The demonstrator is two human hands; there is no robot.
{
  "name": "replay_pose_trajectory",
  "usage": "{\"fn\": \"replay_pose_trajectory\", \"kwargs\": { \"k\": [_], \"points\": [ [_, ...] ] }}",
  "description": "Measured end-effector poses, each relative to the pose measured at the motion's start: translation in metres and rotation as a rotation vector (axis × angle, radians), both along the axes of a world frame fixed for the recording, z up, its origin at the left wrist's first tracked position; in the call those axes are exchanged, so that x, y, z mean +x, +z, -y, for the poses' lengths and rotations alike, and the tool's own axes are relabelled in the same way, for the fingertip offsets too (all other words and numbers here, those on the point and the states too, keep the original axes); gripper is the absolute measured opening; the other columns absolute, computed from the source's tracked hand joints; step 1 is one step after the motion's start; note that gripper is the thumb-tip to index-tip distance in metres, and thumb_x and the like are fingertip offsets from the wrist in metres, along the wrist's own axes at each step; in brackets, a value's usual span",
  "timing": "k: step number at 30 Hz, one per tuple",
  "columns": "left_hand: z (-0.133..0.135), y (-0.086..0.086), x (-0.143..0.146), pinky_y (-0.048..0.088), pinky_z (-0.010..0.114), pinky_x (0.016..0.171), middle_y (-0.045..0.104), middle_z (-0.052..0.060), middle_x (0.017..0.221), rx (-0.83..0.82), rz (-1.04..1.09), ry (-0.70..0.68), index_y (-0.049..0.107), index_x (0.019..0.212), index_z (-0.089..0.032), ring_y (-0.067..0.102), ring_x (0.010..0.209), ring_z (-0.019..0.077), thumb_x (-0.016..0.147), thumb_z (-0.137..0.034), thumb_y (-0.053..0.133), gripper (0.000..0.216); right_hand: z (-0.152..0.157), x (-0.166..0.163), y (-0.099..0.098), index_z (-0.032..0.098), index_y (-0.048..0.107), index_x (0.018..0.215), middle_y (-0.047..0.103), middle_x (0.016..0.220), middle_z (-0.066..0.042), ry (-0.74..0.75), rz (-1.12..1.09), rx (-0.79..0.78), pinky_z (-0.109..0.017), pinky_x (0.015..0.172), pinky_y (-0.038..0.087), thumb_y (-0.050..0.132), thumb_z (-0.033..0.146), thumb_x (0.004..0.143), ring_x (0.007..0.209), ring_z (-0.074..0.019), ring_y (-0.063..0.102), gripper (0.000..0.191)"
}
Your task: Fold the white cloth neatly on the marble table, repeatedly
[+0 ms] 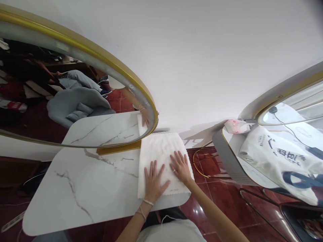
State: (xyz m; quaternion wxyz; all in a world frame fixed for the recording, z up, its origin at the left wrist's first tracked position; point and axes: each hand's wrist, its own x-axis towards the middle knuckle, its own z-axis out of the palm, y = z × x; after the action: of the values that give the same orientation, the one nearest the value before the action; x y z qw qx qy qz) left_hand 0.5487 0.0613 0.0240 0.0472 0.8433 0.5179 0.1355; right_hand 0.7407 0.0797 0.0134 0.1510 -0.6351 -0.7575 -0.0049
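A white cloth [161,148] lies flat on the right end of a white marble-pattern table [83,188], reaching to the wall. My left hand [153,179] rests flat on the cloth's near part, fingers spread. Just to its right, my right hand [179,166] also lies flat on the cloth with fingers spread, a ring on one finger. Neither hand holds anything. Bracelets circle my left wrist.
An oval gold-framed mirror [106,64] stands on the table against the white wall and reflects a grey chair. At right, a second table [232,148] carries a white printed bag [282,158] and a small packet [236,126] under another mirror [290,107]. Red tile floor lies between.
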Motion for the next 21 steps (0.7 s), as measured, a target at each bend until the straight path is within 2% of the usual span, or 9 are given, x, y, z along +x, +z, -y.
{"fn": "replay_pose_trajectory", "kwargs": {
  "k": [5, 8, 14, 21],
  "points": [
    [0.047, 0.005, -0.022, 0.003, 0.062, 0.111, 0.023, 0.014, 0.155, 0.034, -0.064, -0.003, 0.029, 0.146, -0.030, 0.022, 0.141, 0.0359, 0.083, -0.059, 0.052, 0.074, 0.085, -0.015, 0.005, 0.027, 0.024, 0.149, 0.015, 0.157, -0.009, 0.128, 0.005, -0.045, -0.059, 0.112, 0.014, 0.046, 0.055, 0.089, 0.143, -0.0359, 0.013, 0.070],
    [0.060, 0.009, -0.030, 0.001, 0.061, 0.111, 0.026, 0.013, 0.154, 0.067, -0.078, -0.048, 0.030, 0.146, -0.031, 0.022, 0.141, 0.0357, 0.082, -0.062, 0.051, 0.074, 0.111, -0.024, 0.005, 0.028, 0.023, 0.149, 0.015, 0.156, -0.010, 0.129, 0.035, -0.031, -0.061, 0.110, 0.013, 0.047, 0.057, 0.087, 0.142, -0.0385, 0.014, 0.073],
    [0.059, 0.009, -0.045, 0.000, 0.058, 0.112, 0.026, 0.011, 0.154, 0.099, -0.071, -0.066, 0.032, 0.145, -0.031, 0.022, 0.141, 0.0343, 0.083, -0.059, 0.051, 0.070, 0.108, -0.045, -0.003, 0.030, 0.020, 0.150, 0.018, 0.156, -0.011, 0.051, 0.083, 0.036, -0.063, 0.108, 0.014, 0.049, 0.048, 0.087, 0.141, -0.0392, 0.017, 0.071],
    [0.044, 0.003, -0.072, 0.005, 0.056, 0.113, 0.028, 0.009, 0.154, 0.096, -0.055, -0.038, 0.031, 0.145, -0.032, 0.026, 0.140, 0.0322, 0.086, -0.055, 0.049, 0.066, 0.093, -0.074, -0.002, 0.032, 0.018, 0.150, 0.019, 0.156, -0.008, 0.038, 0.078, -0.009, -0.061, 0.109, 0.015, 0.044, 0.047, 0.090, 0.141, -0.0368, 0.017, 0.067]
  ]
}}
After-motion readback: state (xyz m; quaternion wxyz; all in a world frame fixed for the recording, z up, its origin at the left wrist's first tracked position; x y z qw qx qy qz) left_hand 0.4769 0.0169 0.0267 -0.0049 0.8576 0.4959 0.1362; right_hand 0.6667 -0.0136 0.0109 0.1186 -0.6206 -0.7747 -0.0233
